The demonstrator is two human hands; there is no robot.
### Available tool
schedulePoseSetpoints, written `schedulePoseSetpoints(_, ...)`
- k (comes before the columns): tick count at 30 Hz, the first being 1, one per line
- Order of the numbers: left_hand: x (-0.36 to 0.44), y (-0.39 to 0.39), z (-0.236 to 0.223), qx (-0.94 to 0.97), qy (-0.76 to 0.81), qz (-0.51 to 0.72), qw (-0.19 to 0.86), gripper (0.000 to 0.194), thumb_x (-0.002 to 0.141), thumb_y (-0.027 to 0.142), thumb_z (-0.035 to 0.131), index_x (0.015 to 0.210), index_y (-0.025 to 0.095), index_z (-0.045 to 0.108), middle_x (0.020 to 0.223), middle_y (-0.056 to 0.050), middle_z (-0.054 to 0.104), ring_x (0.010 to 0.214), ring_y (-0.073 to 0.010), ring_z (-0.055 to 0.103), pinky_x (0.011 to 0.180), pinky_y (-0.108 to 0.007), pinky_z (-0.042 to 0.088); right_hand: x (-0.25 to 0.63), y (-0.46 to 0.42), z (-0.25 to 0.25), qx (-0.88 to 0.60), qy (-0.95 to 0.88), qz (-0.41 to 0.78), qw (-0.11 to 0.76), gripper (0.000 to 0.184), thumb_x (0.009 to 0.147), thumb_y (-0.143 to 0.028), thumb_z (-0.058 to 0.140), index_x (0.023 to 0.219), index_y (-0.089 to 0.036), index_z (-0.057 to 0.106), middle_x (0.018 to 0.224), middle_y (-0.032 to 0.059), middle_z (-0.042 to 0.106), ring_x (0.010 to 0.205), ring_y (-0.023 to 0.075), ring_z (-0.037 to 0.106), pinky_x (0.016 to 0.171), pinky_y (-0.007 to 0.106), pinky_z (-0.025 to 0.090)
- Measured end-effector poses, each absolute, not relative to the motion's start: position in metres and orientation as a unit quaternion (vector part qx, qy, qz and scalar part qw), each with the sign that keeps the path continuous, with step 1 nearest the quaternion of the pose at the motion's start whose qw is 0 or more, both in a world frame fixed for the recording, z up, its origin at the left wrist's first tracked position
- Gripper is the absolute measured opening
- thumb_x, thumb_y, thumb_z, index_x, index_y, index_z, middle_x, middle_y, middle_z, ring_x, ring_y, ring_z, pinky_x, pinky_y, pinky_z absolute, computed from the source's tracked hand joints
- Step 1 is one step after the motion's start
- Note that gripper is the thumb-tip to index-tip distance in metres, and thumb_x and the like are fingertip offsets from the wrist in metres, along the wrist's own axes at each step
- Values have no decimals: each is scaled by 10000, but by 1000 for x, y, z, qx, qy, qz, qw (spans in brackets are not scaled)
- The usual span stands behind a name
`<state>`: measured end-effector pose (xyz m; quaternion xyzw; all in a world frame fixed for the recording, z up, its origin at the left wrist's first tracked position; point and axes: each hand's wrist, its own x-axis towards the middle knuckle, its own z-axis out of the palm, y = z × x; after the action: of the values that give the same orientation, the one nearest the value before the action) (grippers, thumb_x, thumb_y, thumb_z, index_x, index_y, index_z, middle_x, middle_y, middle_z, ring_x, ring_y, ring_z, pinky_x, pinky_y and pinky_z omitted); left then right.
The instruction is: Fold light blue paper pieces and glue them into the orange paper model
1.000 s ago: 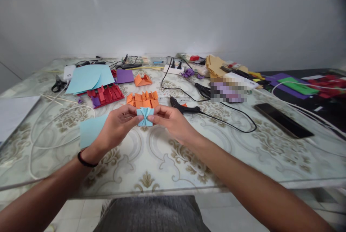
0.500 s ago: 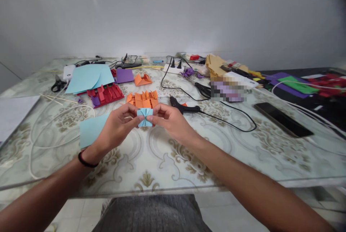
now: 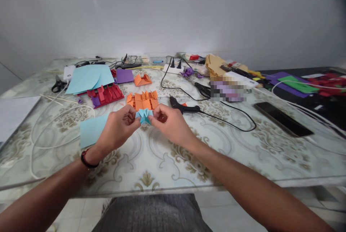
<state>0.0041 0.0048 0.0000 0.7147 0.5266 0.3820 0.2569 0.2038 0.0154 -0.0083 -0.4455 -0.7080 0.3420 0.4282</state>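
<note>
A small piece of folded light-blue paper [image 3: 145, 116] is held between both hands, its creases standing up in pointed pleats. My left hand [image 3: 119, 123] pinches its left edge between thumb and fingers. On the right edge, my right hand [image 3: 171, 122] has the same kind of pinch. Just beyond the fingers sit folded orange paper pieces [image 3: 146, 99] on the patterned tablecloth [image 3: 162, 167]. A flat light-blue sheet [image 3: 93, 129] lies beside my left wrist, partly hidden by the hand. Past my right hand lies a black glue gun [image 3: 186, 107].
Red folded papers [image 3: 108, 95] and larger blue sheets [image 3: 90, 78] lie at the back left, near black scissors [image 3: 57, 84]. A purple square [image 3: 124, 75] and an orange folded piece [image 3: 142, 79] are behind. A power strip [image 3: 173, 68] and a phone [image 3: 282, 119] are to the right, with cords trailing.
The light-blue paper has gone from a flattish creased square to a raised, pleated shape with points. Both hands still pinch its sides and have tilted slightly.
</note>
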Motion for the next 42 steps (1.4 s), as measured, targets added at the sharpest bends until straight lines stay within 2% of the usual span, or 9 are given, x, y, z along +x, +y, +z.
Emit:
schedulePoseSetpoints(9, 7, 2, 3, 732, 545, 367, 178, 122, 786, 212, 614, 743, 200, 500, 584, 75, 452, 532, -90, 383, 536, -235, 328, 202, 13, -7, -476, -739, 247, 408, 216, 827, -195, 658, 718, -215, 473, 617, -51, 565, 544, 105, 487, 590, 251, 365)
schedulePoseSetpoints(16, 8, 2, 2, 731, 545, 373, 171, 119, 758, 179, 608, 778, 209, 494, 589, 81, 475, 524, -91, 429, 535, -222, 360, 201, 14, -8, -500, -748, 214, 381, 253, 812, -166, 656, 706, -220, 433, 608, -50, 549, 542, 109, 473, 581, 254, 328)
schedulePoseSetpoints(23, 9, 4, 1, 735, 546, 365, 167, 295, 769, 145, 598, 1052, 208, 547, 614, 111, 456, 509, -88, 459, 553, -217, 380, 199, 14, -9, -503, -748, 214, 376, 268, 785, -166, 647, 701, -228, 400, 584, -58, 524, 518, 107, 446, 565, 255, 311)
schedulePoseSetpoints(35, 7, 2, 1, 763, 538, 329, 145, 336, 770, 134, 589, 1100, 178, 630, 605, 103, 421, 520, -94, 444, 566, -225, 372, 199, 12, -8, -505, -738, 250, 372, 250, 760, -192, 596, 660, -230, 370, 546, -68, 464, 501, 104, 397, 544, 262, 289)
schedulePoseSetpoints(42, 6, 4, -4, 778, 539, 302, 114, 235, 801, 157, 619, 1016, 183, 708, 583, 74, 494, 520, -113, 480, 554, -246, 370, 198, 10, -8, -471, -763, 260, 358, 213, 769, -176, 582, 677, -221, 395, 565, -65, 459, 528, 105, 411, 560, 256, 299)
